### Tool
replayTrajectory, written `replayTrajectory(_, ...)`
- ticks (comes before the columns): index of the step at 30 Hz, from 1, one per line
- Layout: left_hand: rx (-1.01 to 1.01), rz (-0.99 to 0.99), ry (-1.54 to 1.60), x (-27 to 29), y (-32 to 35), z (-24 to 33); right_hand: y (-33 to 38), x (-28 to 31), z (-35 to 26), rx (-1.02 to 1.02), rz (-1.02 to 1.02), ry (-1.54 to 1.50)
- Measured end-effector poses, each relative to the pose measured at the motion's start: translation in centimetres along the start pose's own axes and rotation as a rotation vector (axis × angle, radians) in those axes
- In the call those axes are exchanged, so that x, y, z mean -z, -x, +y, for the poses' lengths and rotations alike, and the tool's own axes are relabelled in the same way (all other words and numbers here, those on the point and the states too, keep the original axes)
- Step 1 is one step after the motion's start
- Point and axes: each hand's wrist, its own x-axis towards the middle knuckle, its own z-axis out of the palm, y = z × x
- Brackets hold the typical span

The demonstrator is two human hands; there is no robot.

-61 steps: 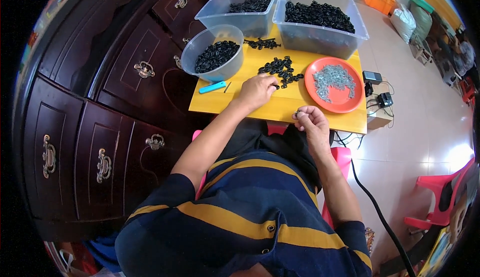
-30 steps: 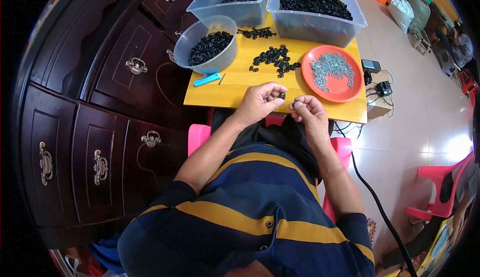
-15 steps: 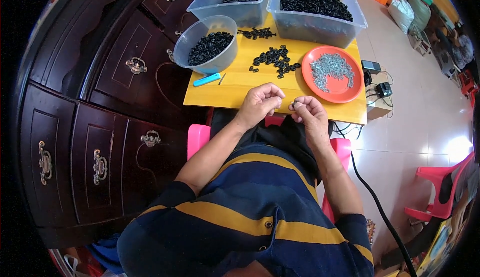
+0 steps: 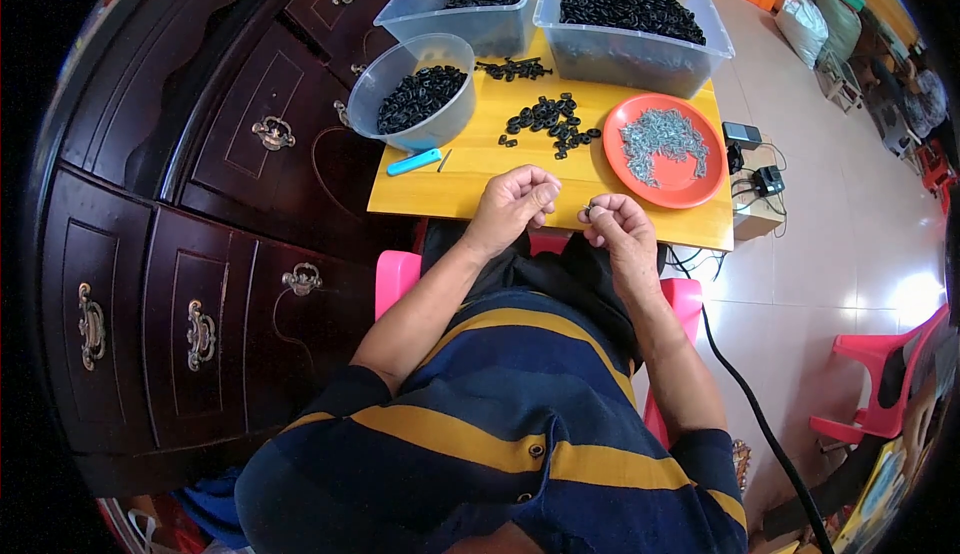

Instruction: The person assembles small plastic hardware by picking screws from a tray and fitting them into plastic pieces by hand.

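My right hand (image 4: 624, 236) is closed at the table's near edge, thumb and forefinger pinching a small dark piece (image 4: 587, 212), mostly hidden by the fingertips. A short gap to its left, my left hand (image 4: 510, 212) has its fingers curled and the thumb against the forefinger. Whatever it holds, if anything, is too small to make out. Just beyond both hands, small black oval link-like parts (image 4: 548, 117) lie loose on the yellow table (image 4: 480, 179). An orange-red plate (image 4: 672, 194) to the right carries many small silvery, translucent pieces (image 4: 662, 142).
A round translucent tub (image 4: 430, 136) and two rectangular bins (image 4: 640, 59) (image 4: 400, 22) hold black parts. Joined black pieces (image 4: 515, 69) lie between them. A blue-handled tool (image 4: 413, 162) rests at the left. Dark drawers (image 4: 210, 244) flank the table; a pink chair (image 4: 870, 384) stands right.
My left hand has drawn slightly left, away from my right hand, and its fingers have curled in more. My right hand stays almost still, pinching the small dark piece.
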Motion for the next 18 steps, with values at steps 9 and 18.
replayTrajectory(9, -0.015, 0.003, -0.075, -0.29, 0.38, 0.41, 0.06, -0.05, 0.05, -0.003, -0.008, 0.005)
replayTrajectory(18, -0.04, -0.075, -0.046, -0.54, 0.53, 0.45, -0.04, 0.08, 0.43, -0.01, -0.03, -0.002)
